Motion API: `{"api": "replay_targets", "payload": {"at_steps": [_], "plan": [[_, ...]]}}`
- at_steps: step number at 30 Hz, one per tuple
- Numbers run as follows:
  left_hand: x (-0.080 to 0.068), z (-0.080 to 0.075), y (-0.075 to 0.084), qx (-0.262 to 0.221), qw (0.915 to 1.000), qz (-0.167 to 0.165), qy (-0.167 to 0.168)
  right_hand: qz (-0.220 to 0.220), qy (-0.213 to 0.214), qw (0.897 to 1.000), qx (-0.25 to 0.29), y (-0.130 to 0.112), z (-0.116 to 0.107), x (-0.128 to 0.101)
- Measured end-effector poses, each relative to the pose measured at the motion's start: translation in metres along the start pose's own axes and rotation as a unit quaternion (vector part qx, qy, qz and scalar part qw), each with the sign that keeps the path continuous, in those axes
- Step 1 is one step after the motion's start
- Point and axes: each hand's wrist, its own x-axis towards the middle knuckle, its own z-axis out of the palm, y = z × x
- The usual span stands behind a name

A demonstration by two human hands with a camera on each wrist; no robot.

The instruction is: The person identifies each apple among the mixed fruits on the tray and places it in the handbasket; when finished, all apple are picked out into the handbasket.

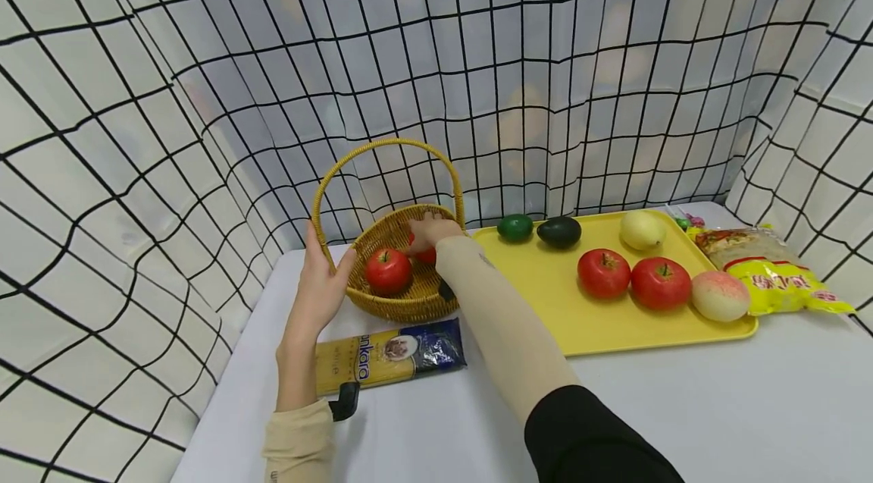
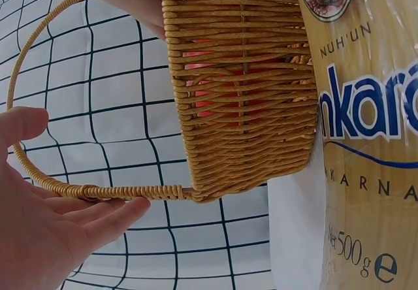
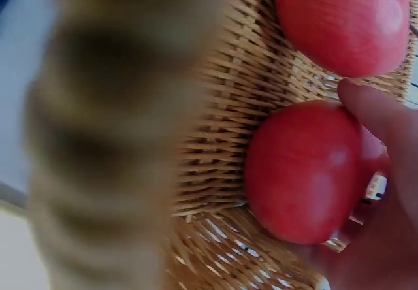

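A wicker basket (image 1: 402,299) with a tall hoop handle (image 1: 382,145) stands at the table's back left. My left hand (image 1: 320,278) braces it where the handle meets the rim. In the left wrist view its straight fingers (image 2: 98,211) lie along the handle (image 2: 39,172) and the thumb stands apart. My right hand (image 1: 433,229) reaches into the basket and curls its fingers (image 3: 382,127) round a red apple (image 3: 307,172) on the basket floor. A second red apple (image 1: 388,271) lies beside it in the basket (image 3: 215,107).
A pasta packet (image 1: 389,354) lies just in front of the basket. To the right, a yellow tray (image 1: 546,301) carries two red apples, a peach (image 1: 720,295), a lemon, an avocado and a lime. Snack packets (image 1: 777,278) lie at the far right. Grid-patterned curtains close in behind and on both sides.
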Motion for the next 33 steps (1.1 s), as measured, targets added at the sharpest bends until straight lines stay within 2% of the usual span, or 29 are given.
{"api": "replay_targets", "payload": {"at_steps": [4, 7, 9, 11, 13, 18, 21, 24, 28, 33], "plan": [[0.002, -0.002, 0.000, -0.006, 0.9999, 0.007, 0.004, 0.008, -0.019, 0.999, -0.024, -0.004, -0.009, -0.003], [0.002, 0.000, -0.002, -0.013, 0.9999, 0.009, 0.006, 0.008, -0.039, 0.999, -0.016, -0.002, -0.013, -0.005], [0.002, 0.001, -0.003, -0.018, 0.9998, 0.007, 0.005, -0.005, -0.034, 0.999, -0.009, 0.001, -0.012, -0.008], [0.001, 0.003, -0.005, -0.022, 0.9998, 0.005, 0.001, -0.028, -0.010, 0.999, -0.016, 0.007, -0.008, -0.012], [-0.001, 0.004, -0.007, -0.018, 0.9998, 0.001, -0.003, -0.066, 0.033, 0.997, -0.026, 0.012, 0.003, -0.019], [-0.007, 0.004, -0.011, -0.003, 0.9998, -0.015, -0.014, -0.159, 0.131, 0.978, -0.034, 0.028, 0.038, -0.055], [-0.007, 0.002, -0.011, -0.001, 0.9998, -0.012, -0.013, -0.182, 0.169, 0.969, -0.014, 0.044, 0.050, -0.082], [-0.002, -0.001, -0.009, -0.004, 1.0000, 0.001, -0.006, -0.180, 0.199, 0.963, 0.012, 0.066, 0.049, -0.108], [0.004, -0.004, -0.005, -0.009, 0.9999, 0.011, -0.002, -0.144, 0.231, 0.961, 0.042, 0.097, 0.042, -0.135], [0.004, -0.005, -0.005, -0.012, 0.9999, 0.005, -0.006, -0.096, 0.229, 0.967, 0.060, 0.131, 0.038, -0.154]]}}
